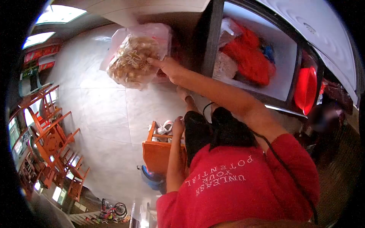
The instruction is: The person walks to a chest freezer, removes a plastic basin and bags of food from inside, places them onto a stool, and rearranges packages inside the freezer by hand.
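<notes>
My right hand (pixel 167 66) reaches forward and is closed on a clear plastic bag (pixel 133 57), its thumb or a finger lying on the near side. Lumpy yellow-brown pieces fill the bag, and a pale flower-like print shows on its front. Other fingers of that hand are hidden by the bag. Hanging low beside my black shorts is my left hand (pixel 178 124), loosely open, with nothing visible in it. Close to it stands an orange wooden stool (pixel 161 155).
To the right, an open chest freezer (pixel 285 57) contains red bags (pixel 247 53), with its white lid (pixel 323 30) raised. A red basin (pixel 305 91) stands beside it. White shoes (pixel 164 127) are near the stool. Wooden chairs (pixel 53 140) line the left, and a bicycle (pixel 114 209) stands farther off.
</notes>
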`<action>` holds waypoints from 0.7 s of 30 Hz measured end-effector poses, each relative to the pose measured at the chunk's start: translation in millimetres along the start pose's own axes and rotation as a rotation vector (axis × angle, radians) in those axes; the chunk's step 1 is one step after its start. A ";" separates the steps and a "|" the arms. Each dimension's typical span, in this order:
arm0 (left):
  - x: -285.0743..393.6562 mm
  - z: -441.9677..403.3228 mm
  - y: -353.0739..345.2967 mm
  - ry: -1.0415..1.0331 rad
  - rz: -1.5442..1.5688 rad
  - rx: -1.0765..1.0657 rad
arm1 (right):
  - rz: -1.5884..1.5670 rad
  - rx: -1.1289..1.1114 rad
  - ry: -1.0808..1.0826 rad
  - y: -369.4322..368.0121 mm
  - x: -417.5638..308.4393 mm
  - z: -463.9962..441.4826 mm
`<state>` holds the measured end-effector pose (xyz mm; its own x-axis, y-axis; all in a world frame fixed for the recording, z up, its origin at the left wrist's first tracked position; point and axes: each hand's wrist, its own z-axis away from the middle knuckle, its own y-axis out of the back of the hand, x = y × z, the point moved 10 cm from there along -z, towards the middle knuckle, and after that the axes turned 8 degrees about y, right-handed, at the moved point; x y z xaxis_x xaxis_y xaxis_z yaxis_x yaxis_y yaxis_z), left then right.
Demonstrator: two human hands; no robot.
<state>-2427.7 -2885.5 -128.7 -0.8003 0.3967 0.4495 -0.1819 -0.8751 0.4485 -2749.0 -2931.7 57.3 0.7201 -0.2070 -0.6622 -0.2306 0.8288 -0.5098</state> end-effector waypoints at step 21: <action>212.6 2.5 46.7 -0.172 0.749 0.087 | 1.622 0.249 0.222 350.5 -59.6 49.2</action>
<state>-2605.0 -2841.3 -10.2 -0.5908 -0.2488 0.7675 0.4242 -0.9050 0.0331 -2840.5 -2603.3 -54.9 -0.2568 0.8531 -0.4542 -0.4807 0.2950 0.8258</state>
